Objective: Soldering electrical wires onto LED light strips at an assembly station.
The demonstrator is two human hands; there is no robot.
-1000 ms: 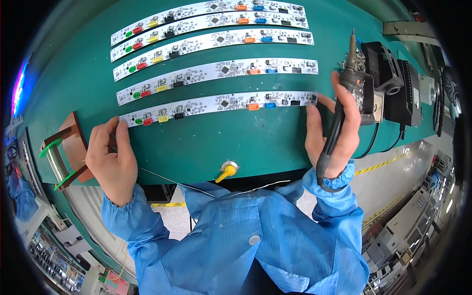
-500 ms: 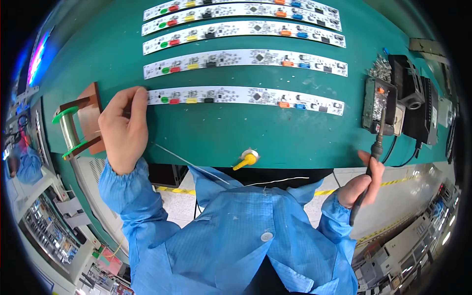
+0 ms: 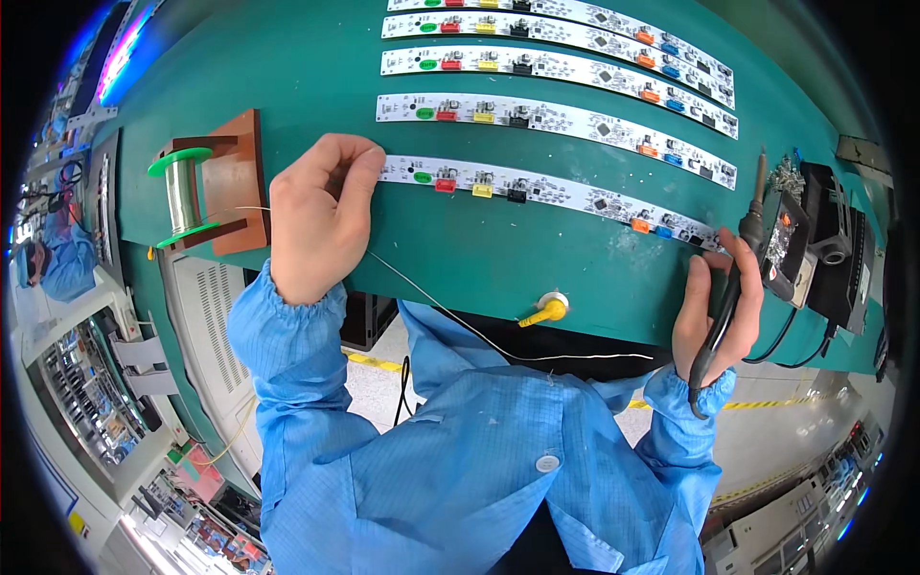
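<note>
My left hand (image 3: 324, 218) pinches the left end of the nearest circuit board (image 3: 565, 199), a long white strip with coloured connectors. A thin solder wire (image 3: 431, 299) passes by this hand and trails over the table's front edge. In my right hand (image 3: 719, 311) is a soldering iron (image 3: 736, 287), its tip pointing up and away from me. The fingertips of that hand are at the board's right end, apparently touching it. Behind lies another board (image 3: 565, 128), with several more beyond it in a row.
A solder spool (image 3: 182, 196) sits on a brown stand (image 3: 251, 182) at the left. To the right are a metal-wool tip cleaner (image 3: 788, 180) and a black soldering stand (image 3: 824, 225). A yellow-handled knob (image 3: 546, 310) is at the green table's (image 3: 460, 259) front edge.
My right hand has moved with the soldering iron from beside the tip cleaner to the nearest board's right end. My left hand remains at its left end. The view has shifted.
</note>
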